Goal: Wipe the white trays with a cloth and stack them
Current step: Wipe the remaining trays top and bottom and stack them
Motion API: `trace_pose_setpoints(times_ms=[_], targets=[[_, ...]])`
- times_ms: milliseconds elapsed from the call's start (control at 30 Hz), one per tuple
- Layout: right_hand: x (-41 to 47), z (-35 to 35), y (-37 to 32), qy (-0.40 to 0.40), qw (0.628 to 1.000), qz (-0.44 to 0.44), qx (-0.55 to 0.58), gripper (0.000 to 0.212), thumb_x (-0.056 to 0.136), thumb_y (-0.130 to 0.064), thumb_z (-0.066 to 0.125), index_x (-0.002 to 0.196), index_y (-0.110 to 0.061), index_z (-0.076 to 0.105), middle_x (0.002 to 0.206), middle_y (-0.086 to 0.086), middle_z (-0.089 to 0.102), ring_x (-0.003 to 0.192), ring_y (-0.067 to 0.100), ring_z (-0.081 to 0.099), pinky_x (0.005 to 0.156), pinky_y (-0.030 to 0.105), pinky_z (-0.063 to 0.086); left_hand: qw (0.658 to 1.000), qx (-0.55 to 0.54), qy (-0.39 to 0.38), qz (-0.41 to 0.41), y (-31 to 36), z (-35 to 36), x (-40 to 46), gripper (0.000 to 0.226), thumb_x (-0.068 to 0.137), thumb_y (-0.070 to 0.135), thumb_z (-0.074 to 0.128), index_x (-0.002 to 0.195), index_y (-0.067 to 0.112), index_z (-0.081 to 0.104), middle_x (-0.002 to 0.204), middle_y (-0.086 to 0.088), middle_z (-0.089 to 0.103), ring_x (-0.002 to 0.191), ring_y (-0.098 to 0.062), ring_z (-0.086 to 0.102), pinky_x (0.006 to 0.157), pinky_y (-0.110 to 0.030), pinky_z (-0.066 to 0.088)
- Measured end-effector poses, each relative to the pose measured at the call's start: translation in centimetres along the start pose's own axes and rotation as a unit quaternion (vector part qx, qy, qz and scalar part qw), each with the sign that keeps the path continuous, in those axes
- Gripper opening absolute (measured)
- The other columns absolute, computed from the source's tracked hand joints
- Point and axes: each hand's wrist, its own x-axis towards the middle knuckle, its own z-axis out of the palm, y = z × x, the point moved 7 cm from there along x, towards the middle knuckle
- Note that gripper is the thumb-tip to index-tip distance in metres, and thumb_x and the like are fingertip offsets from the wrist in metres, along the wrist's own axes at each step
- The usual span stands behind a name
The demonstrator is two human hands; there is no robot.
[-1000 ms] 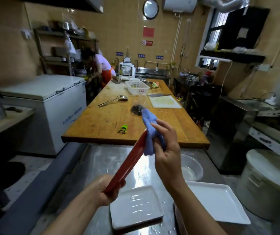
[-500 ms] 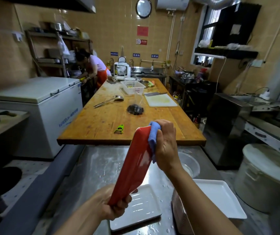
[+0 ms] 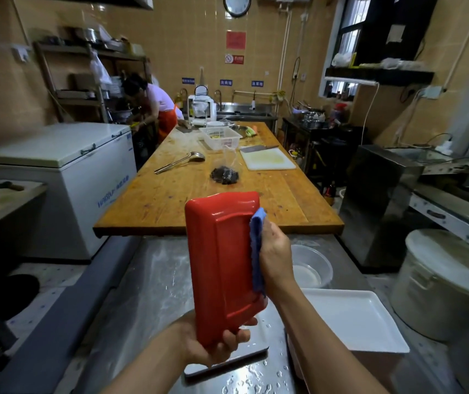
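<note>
I hold a tray (image 3: 222,263) upright in front of me; its red underside faces me. My left hand (image 3: 216,344) grips its bottom edge. My right hand (image 3: 274,257) presses a blue cloth (image 3: 257,251) against the tray's right side, fingers wrapped round the cloth. Beneath the held tray, a white tray (image 3: 244,356) lies flat on the wet steel counter (image 3: 148,294), mostly hidden. A larger white tray (image 3: 358,319) rests to the right on a pale container.
A clear plastic bowl (image 3: 311,265) sits behind my right hand. A long wooden table (image 3: 170,200) beyond holds a ladle, a basket, a cutting board and a dark bag. A white chest freezer (image 3: 65,172) stands left, a white lidded bucket (image 3: 441,282) right. A person works at the far left.
The tray has turned from edge-on to showing its full red underside. My right hand and cloth have slid from the top edge down the right side.
</note>
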Motion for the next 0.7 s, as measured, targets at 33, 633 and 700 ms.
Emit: trace_pose_setpoints(times_ms=[33, 633, 700], targets=[[0.2, -0.1, -0.1, 0.004, 1.000, 0.002, -0.004, 0.037, 0.098, -0.038, 0.042, 0.070, -0.013, 0.044, 0.061, 0.006, 0.040, 0.058, 0.019, 0.038, 0.055, 0.035, 0.032, 0.998, 0.053, 0.015, 0.004, 0.1, -0.1, 0.0, 0.041, 0.074, 0.025, 0.046, 0.090, -0.002, 0.073, 0.074, -0.017, 0.067, 0.046, -0.019, 0.062, 0.041, -0.018, 0.043], [0.1, 0.5, -3.6, -0.130, 0.894, -0.173, -0.392, 0.036, 0.093, -0.037, 0.049, 0.064, -0.021, 0.035, 0.059, -0.003, 0.040, 0.061, 0.020, 0.041, 0.057, 0.036, 0.030, 0.853, 0.398, 0.157, 0.299, 10.3, 2.8, -7.7, 0.031, 0.083, -0.003, 0.063, 0.113, -0.003, 0.059, 0.104, -0.022, 0.064, 0.089, -0.029, 0.063, 0.082, -0.037, 0.054], [-0.3, 1.4, -4.1, -0.128, 0.871, -0.209, -0.426, 0.024, 0.093, -0.040, 0.046, 0.077, -0.024, 0.043, 0.072, -0.004, 0.044, 0.068, 0.018, 0.041, 0.060, 0.033, 0.028, 0.852, 0.372, 0.157, 0.333, 10.0, 2.9, -7.6, 0.032, 0.082, -0.009, 0.060, 0.114, -0.003, 0.059, 0.100, -0.020, 0.065, 0.085, -0.026, 0.063, 0.077, -0.031, 0.055]])
